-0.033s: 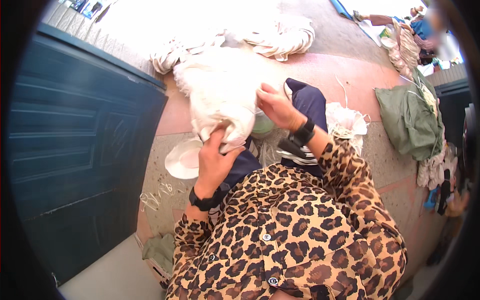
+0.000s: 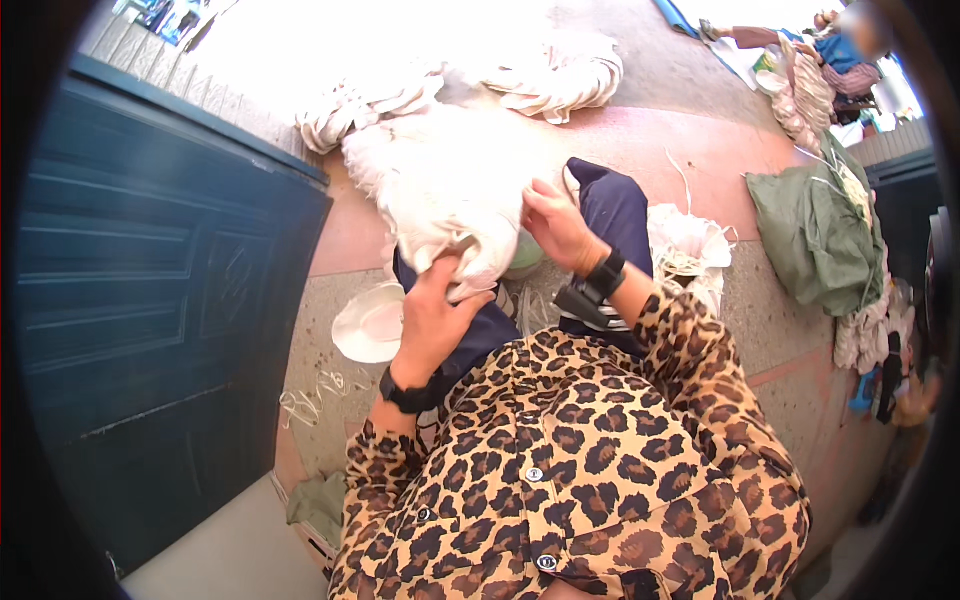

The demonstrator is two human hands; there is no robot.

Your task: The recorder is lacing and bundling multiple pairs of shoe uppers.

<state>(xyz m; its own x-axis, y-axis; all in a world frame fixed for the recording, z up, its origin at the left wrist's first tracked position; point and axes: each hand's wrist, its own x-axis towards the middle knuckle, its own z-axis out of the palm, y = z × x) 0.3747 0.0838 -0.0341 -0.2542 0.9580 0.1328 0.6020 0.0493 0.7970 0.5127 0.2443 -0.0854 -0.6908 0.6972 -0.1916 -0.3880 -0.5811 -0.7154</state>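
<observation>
Over my lap and the floor beyond lies a bundle of white cloth (image 2: pixel 445 185), fluffy along its left edge and so bright that its folds are largely washed out. My left hand (image 2: pixel 437 315) is closed on the gathered near end of it, fingertips tucked into a fold. By the bundle's right edge, my right hand (image 2: pixel 560 225) has its fingers curled together in a pinch. Anything between those fingertips is too small or bright to make out. Part of a pale green round thing (image 2: pixel 525 257) shows beneath the cloth, between my legs.
A white bowl-shaped thing (image 2: pixel 369 323) stands left of my left hand, near loose white strings (image 2: pixel 310 398). Twisted white cloth bundles (image 2: pixel 570 80) lie ahead. Right are a white bag with strings (image 2: pixel 690 245) and a green sack (image 2: pixel 815 235). A blue door (image 2: pixel 150 270) borders the left.
The near end of the cloth has shifted slightly right and looks fuller. My right hand has dropped a little and moved slightly right. My left hand keeps its grip.
</observation>
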